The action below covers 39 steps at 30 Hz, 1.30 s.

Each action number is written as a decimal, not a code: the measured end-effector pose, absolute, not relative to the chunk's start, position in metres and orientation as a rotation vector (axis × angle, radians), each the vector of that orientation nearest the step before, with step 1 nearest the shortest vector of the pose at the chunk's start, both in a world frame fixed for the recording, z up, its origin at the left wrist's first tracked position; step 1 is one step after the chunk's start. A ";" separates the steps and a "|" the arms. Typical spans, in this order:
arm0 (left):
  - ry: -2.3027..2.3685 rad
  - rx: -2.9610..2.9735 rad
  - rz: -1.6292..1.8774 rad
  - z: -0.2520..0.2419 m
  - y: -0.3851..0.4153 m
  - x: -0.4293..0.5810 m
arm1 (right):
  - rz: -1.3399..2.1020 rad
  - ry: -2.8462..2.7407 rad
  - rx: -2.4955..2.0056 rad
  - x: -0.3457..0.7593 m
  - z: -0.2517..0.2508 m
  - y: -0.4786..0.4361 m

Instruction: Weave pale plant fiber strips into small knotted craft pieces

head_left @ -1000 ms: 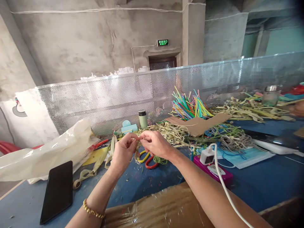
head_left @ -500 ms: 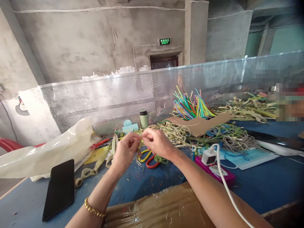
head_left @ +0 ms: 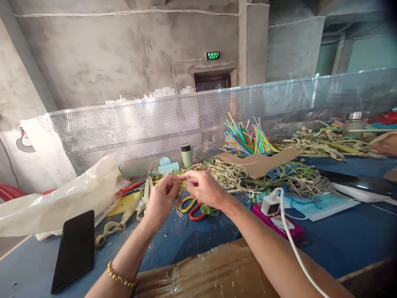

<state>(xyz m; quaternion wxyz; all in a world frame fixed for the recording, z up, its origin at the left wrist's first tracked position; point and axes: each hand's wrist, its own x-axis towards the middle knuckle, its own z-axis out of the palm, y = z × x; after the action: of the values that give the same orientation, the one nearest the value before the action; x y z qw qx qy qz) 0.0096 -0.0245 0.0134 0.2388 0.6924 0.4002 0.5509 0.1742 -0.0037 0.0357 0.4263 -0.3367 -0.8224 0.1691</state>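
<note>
My left hand [head_left: 163, 196] is closed in a pinch, its thumb and index finger holding a thin, pale green strand [head_left: 180, 198] that looks like plant fibre and dangles below the fingertips. Against those fingertips comes my right hand [head_left: 203, 188], thumb and index finger close together; whatever is between them is too small to make out. Just below both hands, scissors with a yellow and a red handle loop [head_left: 200, 212] lie on the blue table [head_left: 173, 240]. Beside the red loop sits a small coil of green cord [head_left: 210, 209].
Behind my hands spread dried strips [head_left: 228, 176], with a cardboard piece [head_left: 260, 163], coloured pipe cleaners [head_left: 248, 136] and a green bottle [head_left: 186, 156]. A black phone [head_left: 73, 250] lies left; a purple power strip [head_left: 279, 221] sits right. Another person's hand [head_left: 384, 145] shows far right.
My right index finger has straightened toward the left fingertips. The view has shifted slightly, and the other person's hand at far right now shows near a strip.
</note>
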 end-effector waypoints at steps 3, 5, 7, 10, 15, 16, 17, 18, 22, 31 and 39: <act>1.128 1.922 1.513 0.013 -0.025 0.010 | 0.367 -2.059 -0.876 0.173 0.034 -0.003; 1.130 1.937 1.509 0.013 -0.024 0.011 | 0.373 -2.060 -0.880 0.172 0.033 -0.002; 1.115 1.941 1.505 0.012 -0.024 0.011 | 0.385 -2.056 -0.885 0.171 0.032 -0.002; 1.086 1.922 1.503 0.012 -0.024 0.011 | 0.387 -2.037 -0.900 0.171 0.034 -0.003; 1.050 1.868 1.537 0.014 -0.025 0.011 | 0.381 -1.978 -0.889 0.172 0.038 -0.006; 1.047 1.862 1.547 0.014 -0.024 0.010 | 0.404 -1.970 -0.886 0.172 0.039 -0.007; 1.043 1.857 1.553 0.014 -0.024 0.010 | 0.440 -1.962 -0.885 0.172 0.039 -0.007; 1.038 1.854 1.554 0.014 -0.023 0.010 | 0.481 -1.955 -0.887 0.173 0.040 -0.008; 1.052 1.884 1.534 0.013 -0.022 0.009 | 0.593 -1.960 -0.896 0.174 0.040 -0.008; 1.180 2.036 1.507 0.008 -0.023 0.008 | 0.488 -2.080 -0.882 0.170 0.033 -0.005; 1.157 1.955 1.539 0.010 -0.022 0.007 | 0.270 -1.956 -0.838 0.169 0.035 -0.006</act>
<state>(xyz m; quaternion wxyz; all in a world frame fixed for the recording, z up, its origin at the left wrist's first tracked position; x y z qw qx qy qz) 0.0066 -0.0215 0.0099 0.1975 0.6984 0.4134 0.5499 0.1690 -0.0061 0.0353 0.4780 -0.3433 -0.8009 0.1104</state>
